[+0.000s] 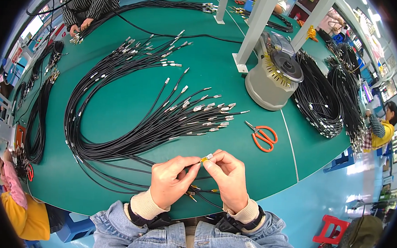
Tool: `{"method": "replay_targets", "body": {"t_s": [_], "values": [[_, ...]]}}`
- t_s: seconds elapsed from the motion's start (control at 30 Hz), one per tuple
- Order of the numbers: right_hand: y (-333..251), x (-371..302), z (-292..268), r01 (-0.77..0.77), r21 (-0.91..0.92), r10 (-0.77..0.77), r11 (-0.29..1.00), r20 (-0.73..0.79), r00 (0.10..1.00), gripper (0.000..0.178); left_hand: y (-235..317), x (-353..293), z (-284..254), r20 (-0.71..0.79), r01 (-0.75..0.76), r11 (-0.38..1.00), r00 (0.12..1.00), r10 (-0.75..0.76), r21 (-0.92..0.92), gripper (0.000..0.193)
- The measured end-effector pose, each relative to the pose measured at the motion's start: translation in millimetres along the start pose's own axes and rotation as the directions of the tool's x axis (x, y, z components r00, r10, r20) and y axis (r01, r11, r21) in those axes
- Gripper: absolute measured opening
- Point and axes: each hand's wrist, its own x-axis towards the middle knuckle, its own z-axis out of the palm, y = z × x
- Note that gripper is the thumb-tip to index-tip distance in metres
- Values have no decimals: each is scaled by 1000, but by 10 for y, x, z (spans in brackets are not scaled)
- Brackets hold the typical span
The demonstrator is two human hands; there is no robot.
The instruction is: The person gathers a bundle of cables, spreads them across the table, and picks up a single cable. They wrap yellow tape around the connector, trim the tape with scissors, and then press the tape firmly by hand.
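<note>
Between my hands, above the near edge of the green table, is a small metal cable connector (207, 157) with a bit of yellow on it. My left hand (172, 177) pinches its left end, where the cable seems to enter. The fingertips of my right hand (227, 176) close on its silvery end. A large bundle of black cables (130, 140) curves across the table beyond my left hand, its many silvery ends fanned toward the right. Several more cable ends with yellow parts (195, 188) lie below and between my wrists.
Orange-handled scissors (264, 138) lie right of the bundle. A grey round machine (273, 76) stands behind them by metal posts (256, 32). More cable coils (319, 96) lie at the right and left (39, 120). Other people work around the table; a red stool (332, 230) stands on the floor.
</note>
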Motion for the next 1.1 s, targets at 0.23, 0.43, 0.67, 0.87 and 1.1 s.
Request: {"method": "replay_targets", "body": {"t_s": [0.23,0.43,0.67,0.87,1.1], "values": [[5,-15,-11,-21,3,21,1000,1,1000,7,48,16,12,-51,18,999,998,-20,-33,22],[-10,-35,-13,-13,-22,13,1000,17,1000,3,5,44,9,10,-208,968,978,209,141,30],[-62,-84,-45,-214,180,204,960,75,976,12,4,38,6,-42,-172,975,983,180,139,28],[-37,-94,-10,-199,293,177,935,103,979,15,24,19,-6,-35,-90,991,995,94,103,23],[-4,-56,33,-103,126,100,987,31,994,8,-9,-17,-6,-13,-19,999,1000,20,47,12]]}}
